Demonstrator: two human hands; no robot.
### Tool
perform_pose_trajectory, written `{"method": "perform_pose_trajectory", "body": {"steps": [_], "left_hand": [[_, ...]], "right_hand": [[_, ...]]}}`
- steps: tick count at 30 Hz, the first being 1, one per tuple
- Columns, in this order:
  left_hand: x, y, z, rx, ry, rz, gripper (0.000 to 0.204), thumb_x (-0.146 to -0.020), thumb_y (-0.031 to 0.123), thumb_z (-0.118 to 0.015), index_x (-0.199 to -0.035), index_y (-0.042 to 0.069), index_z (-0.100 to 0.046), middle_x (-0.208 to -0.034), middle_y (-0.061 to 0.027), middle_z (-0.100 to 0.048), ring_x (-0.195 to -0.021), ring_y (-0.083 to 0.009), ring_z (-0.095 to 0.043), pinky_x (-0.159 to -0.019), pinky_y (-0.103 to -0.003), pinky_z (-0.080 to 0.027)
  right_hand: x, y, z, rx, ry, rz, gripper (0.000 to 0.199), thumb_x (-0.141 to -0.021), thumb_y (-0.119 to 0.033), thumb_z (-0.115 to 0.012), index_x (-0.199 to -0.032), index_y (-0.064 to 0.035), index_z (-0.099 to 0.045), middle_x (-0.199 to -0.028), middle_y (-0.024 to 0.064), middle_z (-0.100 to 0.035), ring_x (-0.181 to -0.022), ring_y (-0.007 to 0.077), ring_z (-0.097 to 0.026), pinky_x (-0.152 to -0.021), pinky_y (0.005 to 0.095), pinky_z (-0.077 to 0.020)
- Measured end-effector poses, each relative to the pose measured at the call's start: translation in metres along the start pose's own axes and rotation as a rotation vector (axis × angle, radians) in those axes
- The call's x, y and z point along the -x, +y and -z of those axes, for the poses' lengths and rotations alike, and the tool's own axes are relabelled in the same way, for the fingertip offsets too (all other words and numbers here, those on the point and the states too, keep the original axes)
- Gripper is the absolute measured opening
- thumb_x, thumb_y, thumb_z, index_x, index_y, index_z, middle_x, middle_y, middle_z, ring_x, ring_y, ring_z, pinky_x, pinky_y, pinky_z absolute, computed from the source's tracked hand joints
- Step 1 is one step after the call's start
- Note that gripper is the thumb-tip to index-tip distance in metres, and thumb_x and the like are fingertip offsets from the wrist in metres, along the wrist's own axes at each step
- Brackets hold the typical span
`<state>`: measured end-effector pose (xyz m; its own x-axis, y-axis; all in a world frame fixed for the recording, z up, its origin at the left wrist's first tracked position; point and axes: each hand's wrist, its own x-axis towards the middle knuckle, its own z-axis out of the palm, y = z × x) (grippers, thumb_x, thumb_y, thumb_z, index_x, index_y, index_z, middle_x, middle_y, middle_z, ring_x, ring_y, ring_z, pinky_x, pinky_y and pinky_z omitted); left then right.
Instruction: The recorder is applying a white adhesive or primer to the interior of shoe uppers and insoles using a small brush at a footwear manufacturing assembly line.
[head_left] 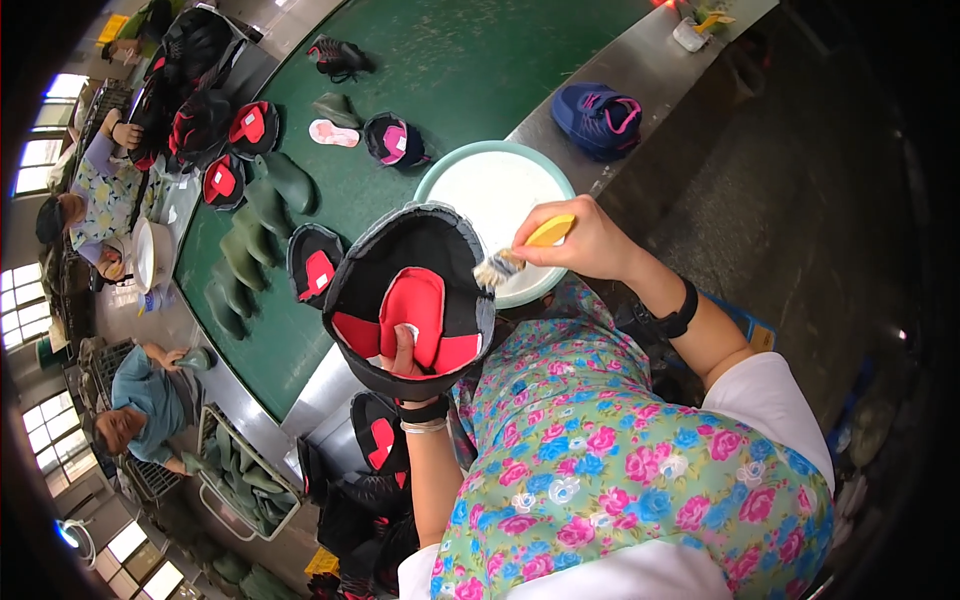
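Observation:
My left hand (pixel 402 356) grips a black shoe upper (pixel 362 272) with a red lining and tongue, its thumb inside the opening. The upper's grey rim faces up and is turned toward the brush. In my right hand (pixel 585 240) is a paintbrush (pixel 500 268) with a yellow handle, its pale bristles at the rim's right edge. Just behind the upper stands a round basin (pixel 432 182) with a light green rim, holding white liquid (pixel 505 190). The upper hides part of the basin.
On the green conveyor belt (pixel 470 60) lie grey-green shoe lasts (pixel 285 180) and several shoe uppers (pixel 308 262). A blue shoe (pixel 598 120) sits on the metal edge. More black-and-red uppers (pixel 375 500) are heaped beside my left forearm. Two people (pixel 150 395) work across the belt.

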<state>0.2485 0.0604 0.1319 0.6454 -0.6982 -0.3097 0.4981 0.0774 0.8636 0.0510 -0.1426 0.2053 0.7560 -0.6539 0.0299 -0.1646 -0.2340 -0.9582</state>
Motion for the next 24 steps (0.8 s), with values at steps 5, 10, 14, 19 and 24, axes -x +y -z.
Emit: {"method": "perform_pose_trajectory", "body": {"steps": [5, 10, 14, 19, 24], "left_hand": [[0.017, -0.009, 0.035, 0.092, 0.029, 0.022, 0.029, -0.089, 0.018, -0.056, -0.113, 0.001, -0.054, -0.109, -0.0095, -0.059, -0.098, -0.0196, -0.059, -0.084, -0.033, -0.049], [0.034, 0.0, 0.087, 0.178, 0.111, 0.224, 0.04, -0.08, 0.018, -0.055, -0.113, -0.004, -0.052, -0.106, -0.0185, -0.062, -0.095, -0.0292, -0.062, -0.087, -0.039, -0.05], [0.039, -0.007, 0.104, 0.239, 0.138, 0.414, 0.033, -0.078, 0.013, -0.055, -0.107, -0.002, -0.054, -0.102, -0.0162, -0.063, -0.092, -0.0276, -0.062, -0.086, -0.037, -0.05], [0.027, -0.056, 0.111, 0.359, 0.046, 0.714, 0.025, -0.076, 0.008, -0.055, -0.1, 0.0, -0.057, -0.101, -0.0151, -0.062, -0.093, -0.0263, -0.061, -0.087, -0.037, -0.049], [0.008, -0.097, 0.09, 0.335, 0.014, 0.842, 0.024, -0.084, 0.002, -0.048, -0.106, -0.002, -0.057, -0.101, -0.0164, -0.062, -0.098, -0.0288, -0.06, -0.094, -0.045, -0.047]], "right_hand": [[-0.012, 0.024, -0.005, 0.119, 0.177, 0.079, 0.012, -0.074, -0.008, -0.073, -0.082, -0.0013, -0.067, -0.08, 0.0071, -0.067, -0.073, 0.013, -0.064, -0.067, 0.0251, -0.0487], [-0.015, 0.084, -0.024, 0.341, 0.191, -0.025, 0.014, -0.071, -0.011, -0.071, -0.082, -0.0031, -0.068, -0.08, 0.0104, -0.067, -0.073, 0.0246, -0.064, -0.068, 0.0304, -0.0504], [-0.012, 0.122, -0.051, 0.562, 0.058, -0.059, 0.012, -0.071, -0.013, -0.071, -0.078, -0.0046, -0.068, -0.079, 0.0102, -0.066, -0.076, 0.0255, -0.063, -0.072, 0.0345, -0.0499], [-0.007, 0.121, -0.052, 0.485, 0.128, 0.076, 0.01, -0.072, -0.013, -0.069, -0.078, -0.0053, -0.068, -0.078, 0.0096, -0.066, -0.077, 0.0253, -0.063, -0.072, 0.0357, -0.0496], [-0.011, 0.075, -0.032, 0.426, 0.041, -0.097, 0.014, -0.071, -0.011, -0.072, -0.083, -0.0046, -0.069, -0.082, 0.0089, -0.067, -0.079, 0.0208, -0.064, -0.073, 0.0306, -0.05]]}}
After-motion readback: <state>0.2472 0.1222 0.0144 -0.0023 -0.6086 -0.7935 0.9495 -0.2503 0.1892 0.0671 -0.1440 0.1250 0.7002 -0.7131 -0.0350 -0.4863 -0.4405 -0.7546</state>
